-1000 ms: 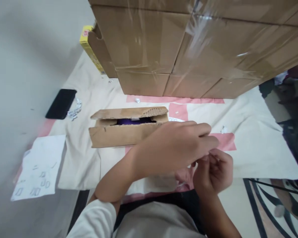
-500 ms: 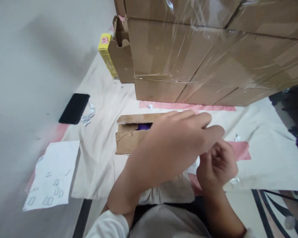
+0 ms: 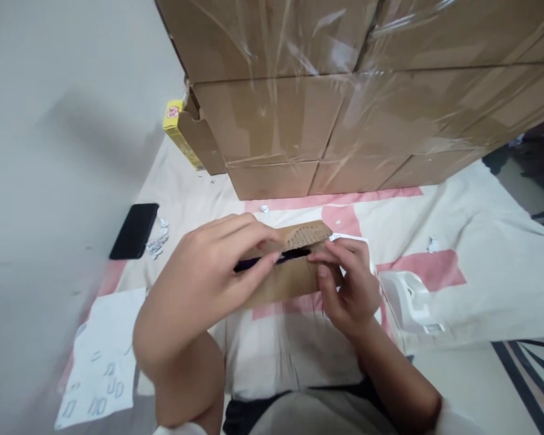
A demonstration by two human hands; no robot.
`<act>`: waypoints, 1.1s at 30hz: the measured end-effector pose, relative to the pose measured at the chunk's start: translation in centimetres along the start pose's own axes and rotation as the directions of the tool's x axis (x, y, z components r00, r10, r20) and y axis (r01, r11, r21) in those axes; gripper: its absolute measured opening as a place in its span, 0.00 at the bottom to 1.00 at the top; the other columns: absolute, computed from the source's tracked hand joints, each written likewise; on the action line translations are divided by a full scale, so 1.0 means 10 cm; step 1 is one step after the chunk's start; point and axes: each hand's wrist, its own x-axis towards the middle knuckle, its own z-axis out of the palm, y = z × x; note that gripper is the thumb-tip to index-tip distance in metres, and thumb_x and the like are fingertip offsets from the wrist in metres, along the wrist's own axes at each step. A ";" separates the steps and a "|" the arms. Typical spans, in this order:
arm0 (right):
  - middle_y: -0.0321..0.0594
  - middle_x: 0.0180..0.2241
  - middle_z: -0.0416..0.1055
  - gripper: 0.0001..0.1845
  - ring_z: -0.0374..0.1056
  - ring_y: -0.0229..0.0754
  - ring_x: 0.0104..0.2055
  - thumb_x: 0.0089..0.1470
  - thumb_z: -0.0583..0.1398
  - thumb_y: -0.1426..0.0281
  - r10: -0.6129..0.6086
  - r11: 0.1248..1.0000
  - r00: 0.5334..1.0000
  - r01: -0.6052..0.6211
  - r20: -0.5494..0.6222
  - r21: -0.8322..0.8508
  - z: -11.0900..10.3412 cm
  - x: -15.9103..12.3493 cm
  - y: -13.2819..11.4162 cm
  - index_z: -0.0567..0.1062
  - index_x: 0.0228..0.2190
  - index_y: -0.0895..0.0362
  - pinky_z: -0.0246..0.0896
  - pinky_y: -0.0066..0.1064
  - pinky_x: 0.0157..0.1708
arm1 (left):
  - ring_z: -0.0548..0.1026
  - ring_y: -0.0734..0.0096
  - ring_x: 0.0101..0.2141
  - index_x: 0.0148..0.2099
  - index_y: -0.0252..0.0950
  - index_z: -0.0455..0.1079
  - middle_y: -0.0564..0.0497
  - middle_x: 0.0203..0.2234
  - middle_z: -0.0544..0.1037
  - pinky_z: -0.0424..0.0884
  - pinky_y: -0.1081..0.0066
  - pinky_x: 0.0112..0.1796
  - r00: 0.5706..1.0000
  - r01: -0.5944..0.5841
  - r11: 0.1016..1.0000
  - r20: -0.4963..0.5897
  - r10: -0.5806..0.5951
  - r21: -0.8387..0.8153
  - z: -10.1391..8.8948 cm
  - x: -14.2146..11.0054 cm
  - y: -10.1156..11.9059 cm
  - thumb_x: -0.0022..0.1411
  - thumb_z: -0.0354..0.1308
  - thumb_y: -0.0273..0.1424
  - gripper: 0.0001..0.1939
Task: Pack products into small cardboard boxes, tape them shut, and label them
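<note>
1. The left hand (image 3: 213, 263) is held over the left part of the brown box (image 3: 281, 287). Thumb and fingers are bent, with a narrow space between them. A tiny pale bit (image 3: 280, 256) is seen by the thumb tip; whether it is pinched cannot be told.
2. The right hand (image 3: 351, 287) is placed at the right end of the box, fingers curled by the gap (image 3: 298, 254) on top. The box seems to be touched there; how tight the grip is cannot be told.
3. The box is set on the cloth (image 3: 494, 260), between the hands. Something purple (image 3: 247, 264) is seen inside. The far flap (image 3: 310, 235) is torn at its right end.
4. Fine work at the gap seems to be the step in hand. For the next move, a soft pinch and a steady box seem to be called for. The view in is partly blocked by the left hand.
5. A white tape holder (image 3: 410, 302) is set to the right, where it could be bumped.
6. To the left, a drawn-on sheet (image 3: 104, 356), a black phone (image 3: 135, 231) and crumpled scraps (image 3: 158, 240) are seen.
7. Farther back, a yellow box (image 3: 181, 136) is seen. Reaching straight ahead is blocked by big boxes (image 3: 276, 121) wrapped in clear plastic.
</note>
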 end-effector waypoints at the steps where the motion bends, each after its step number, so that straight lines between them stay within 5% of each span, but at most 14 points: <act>1: 0.42 0.38 0.80 0.32 0.67 0.51 0.50 0.59 0.58 0.80 0.003 1.000 1.000 -0.003 0.009 0.002 0.01 -0.01 0.00 0.67 0.63 0.51 0.73 0.44 0.43 | 0.76 0.68 0.39 0.46 0.40 0.72 0.52 0.39 0.79 0.68 0.68 0.38 1.000 -0.002 1.000 0.016 0.001 0.008 0.01 0.02 -0.01 0.70 0.56 0.30 0.05; 8: 0.44 0.38 0.79 0.30 0.69 0.51 0.50 0.58 0.59 0.79 0.019 0.997 1.000 -0.020 -0.005 -0.068 0.03 -0.03 -0.04 0.69 0.61 0.50 0.75 0.42 0.40 | 0.73 0.67 0.37 0.50 0.43 0.72 0.52 0.37 0.78 0.68 0.65 0.39 0.988 -0.119 0.991 0.104 0.111 0.066 0.18 0.12 0.03 0.72 0.56 0.35 0.08; 15: 0.43 0.40 0.74 0.32 0.71 0.47 0.42 0.56 0.61 0.80 -0.050 0.989 0.998 0.043 -0.041 -0.140 0.07 0.01 -0.07 0.70 0.61 0.50 0.72 0.40 0.39 | 0.69 0.69 0.31 0.34 0.41 0.72 0.53 0.30 0.77 0.62 0.64 0.33 0.972 -0.234 0.947 0.024 0.235 0.218 0.21 0.09 0.08 0.72 0.53 0.30 0.12; 18: 0.50 0.50 0.73 0.40 0.71 0.53 0.52 0.56 0.62 0.75 -0.059 0.969 0.994 0.034 -0.095 -0.243 0.08 0.01 -0.01 0.61 0.68 0.53 0.70 0.47 0.48 | 0.69 0.69 0.31 0.35 0.42 0.72 0.53 0.30 0.76 0.63 0.64 0.34 0.985 -0.167 0.976 -0.013 0.171 0.140 0.09 0.04 0.06 0.73 0.51 0.30 0.12; 21: 0.49 0.59 0.72 0.32 0.63 0.60 0.67 0.60 0.59 0.72 -0.034 0.953 0.990 0.073 0.134 -0.294 0.04 0.02 0.07 0.65 0.65 0.52 0.58 0.57 0.62 | 0.71 0.69 0.33 0.39 0.41 0.71 0.53 0.32 0.77 0.66 0.65 0.37 0.998 -0.063 0.996 -0.001 0.064 0.070 -0.04 -0.01 0.03 0.73 0.51 0.31 0.09; 24: 0.45 0.59 0.75 0.24 0.59 0.58 0.70 0.63 0.57 0.73 0.019 0.962 0.951 0.067 0.309 -0.264 0.00 0.03 0.10 0.71 0.60 0.53 0.52 0.57 0.66 | 0.72 0.69 0.33 0.37 0.40 0.69 0.53 0.33 0.77 0.66 0.66 0.36 0.992 0.062 0.998 0.113 -0.064 0.025 -0.10 -0.03 -0.01 0.73 0.49 0.32 0.11; 33: 0.46 0.59 0.75 0.22 0.60 0.57 0.70 0.63 0.57 0.73 0.030 0.975 0.963 0.031 0.268 -0.221 0.02 0.02 0.11 0.74 0.58 0.54 0.57 0.57 0.65 | 0.70 0.71 0.29 0.34 0.39 0.68 0.56 0.27 0.74 0.63 0.69 0.31 0.876 0.250 0.964 0.445 -0.186 -0.091 0.05 0.10 -0.07 0.70 0.49 0.34 0.12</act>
